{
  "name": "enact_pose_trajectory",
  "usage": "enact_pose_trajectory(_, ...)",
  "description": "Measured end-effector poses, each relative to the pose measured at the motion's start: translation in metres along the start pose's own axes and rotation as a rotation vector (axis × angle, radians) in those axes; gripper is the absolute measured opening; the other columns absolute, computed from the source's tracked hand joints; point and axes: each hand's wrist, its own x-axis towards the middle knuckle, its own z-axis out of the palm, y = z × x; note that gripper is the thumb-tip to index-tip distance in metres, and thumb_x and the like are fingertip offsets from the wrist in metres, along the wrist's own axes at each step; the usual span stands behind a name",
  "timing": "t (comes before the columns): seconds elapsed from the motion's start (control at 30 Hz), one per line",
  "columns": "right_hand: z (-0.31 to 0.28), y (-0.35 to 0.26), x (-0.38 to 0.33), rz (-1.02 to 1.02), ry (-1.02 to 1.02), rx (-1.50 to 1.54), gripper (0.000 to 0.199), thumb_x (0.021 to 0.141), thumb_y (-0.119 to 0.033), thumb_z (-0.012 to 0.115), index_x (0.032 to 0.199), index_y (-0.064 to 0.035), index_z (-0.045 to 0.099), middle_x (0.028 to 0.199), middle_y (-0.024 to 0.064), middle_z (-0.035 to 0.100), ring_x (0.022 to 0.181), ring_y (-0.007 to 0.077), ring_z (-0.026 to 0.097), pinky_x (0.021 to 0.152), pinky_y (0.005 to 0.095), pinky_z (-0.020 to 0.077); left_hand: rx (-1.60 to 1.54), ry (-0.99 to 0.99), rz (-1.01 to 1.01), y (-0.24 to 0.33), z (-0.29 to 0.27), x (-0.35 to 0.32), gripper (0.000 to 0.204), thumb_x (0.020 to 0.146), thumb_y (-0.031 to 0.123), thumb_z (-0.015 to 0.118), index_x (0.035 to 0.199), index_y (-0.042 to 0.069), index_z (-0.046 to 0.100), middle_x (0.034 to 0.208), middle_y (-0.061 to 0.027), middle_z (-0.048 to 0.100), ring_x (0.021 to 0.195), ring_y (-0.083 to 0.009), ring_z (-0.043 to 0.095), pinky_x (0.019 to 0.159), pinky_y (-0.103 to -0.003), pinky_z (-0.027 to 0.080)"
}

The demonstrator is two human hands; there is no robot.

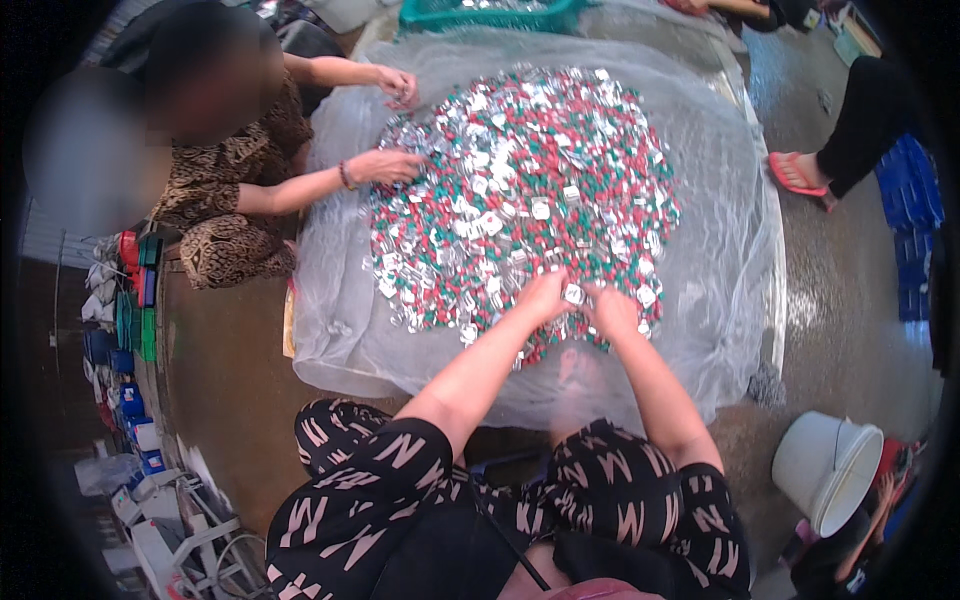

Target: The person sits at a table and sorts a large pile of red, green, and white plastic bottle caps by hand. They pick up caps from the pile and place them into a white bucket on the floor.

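A broad pile of small red, green and shiny silver pieces (540,175) lies spread on a translucent mesh sheet (345,250). My left hand (543,296) and my right hand (613,312) meet over the near edge of the pile. Between their fingertips is a small, squarish silver-white piece (573,293). The fingers of both hands are closed at it, partly hidden by the hands themselves. What exactly the piece is, I cannot make out.
At the left, another person's two hands (385,168) work at the pile's left edge. A green tub (410,18) stands at the far side. Someone's foot in a red sandal (800,172) is at the right. A white bucket (803,465) stands at the lower right.
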Motion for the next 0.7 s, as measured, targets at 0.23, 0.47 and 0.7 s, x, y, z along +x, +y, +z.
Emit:
enact_pose_trajectory(0.23, 0.003, -0.009, -0.002, -0.037, 0.188, 0.256, 0.023, 0.077, -0.022, 0.066, 0.099, -0.0146, 0.063, 0.094, 0.0149, 0.060, 0.085, 0.0318, 0.062, 0.071, 0.0423, 0.0507, -0.519, -0.014, -0.098, -0.022, 0.009, -0.008, 0.025, 0.070, 0.013, 0.070, 0.087, 0.009, 0.052, 0.077, -0.0063, 0.060, 0.070, -0.0245, 0.061, 0.062, -0.038, 0.048)
enact_pose_trajectory(0.47, -0.028, -0.057, -0.015, -0.256, 0.559, 0.631, 0.024, 0.065, -0.013, 0.062, 0.089, -0.0081, 0.060, 0.090, 0.0095, 0.051, 0.083, 0.0285, 0.056, 0.070, 0.0366, 0.0472, -1.940, -0.049, -0.109, 0.022, 0.001, -0.030, 0.034, 0.089, 0.030, 0.047, 0.116, 0.010, 0.050, 0.107, -0.0081, 0.054, 0.107, -0.0224, 0.051, 0.095, -0.042, 0.040)
enact_pose_trajectory(0.7, -0.022, -0.068, -0.014, -0.292, 0.631, 0.620, 0.039, 0.073, -0.028, 0.063, 0.103, -0.0054, 0.057, 0.107, 0.0144, 0.052, 0.103, 0.0316, 0.048, 0.089, 0.0419, 0.0351, -2.343, -0.064, -0.290, 0.031, 0.029, -0.024, 0.036, 0.092, 0.035, 0.041, 0.109, 0.006, 0.054, 0.109, -0.0118, 0.057, 0.103, -0.0255, 0.054, 0.093, -0.038, 0.043)
